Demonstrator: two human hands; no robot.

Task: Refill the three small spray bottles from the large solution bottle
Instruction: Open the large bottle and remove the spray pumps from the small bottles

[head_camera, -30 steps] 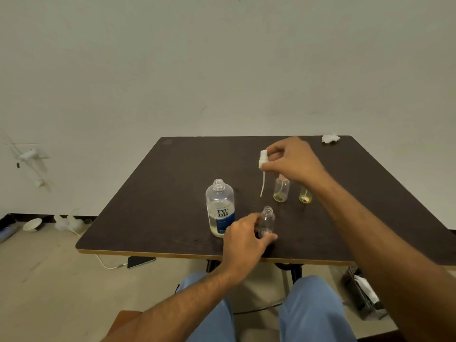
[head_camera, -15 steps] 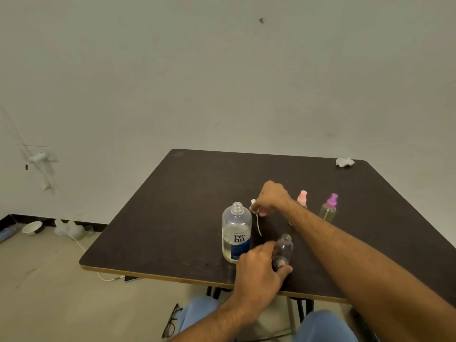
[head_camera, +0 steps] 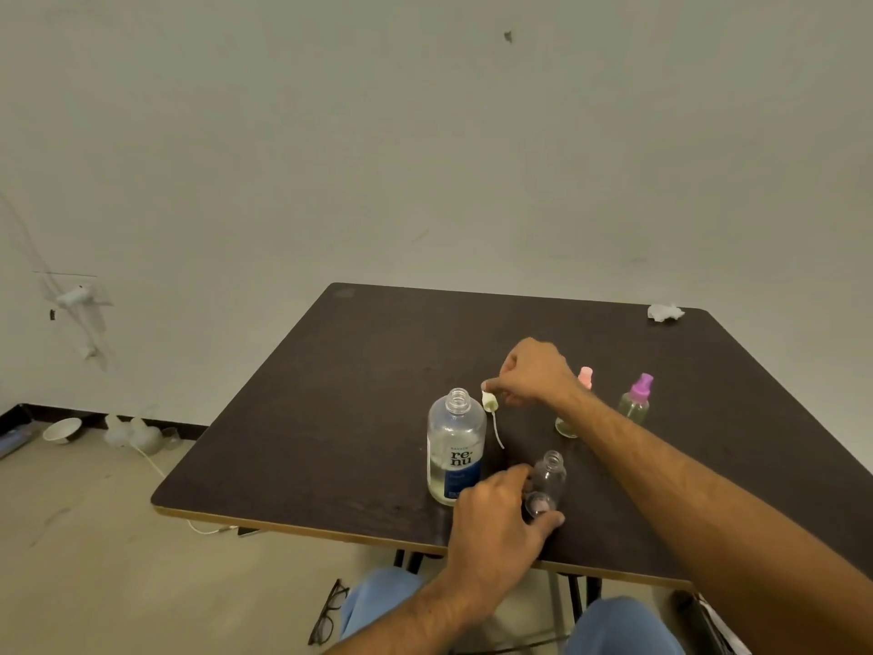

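Lowered, right hand seemingly pinches sprayer; left hand grips uncapped bottle.

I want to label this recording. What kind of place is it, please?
Probably a plain, sparsely furnished room, not a kitchen or lab: a bare wall, a dark table on a concrete-like floor, with a bowl and a cable lying on it.
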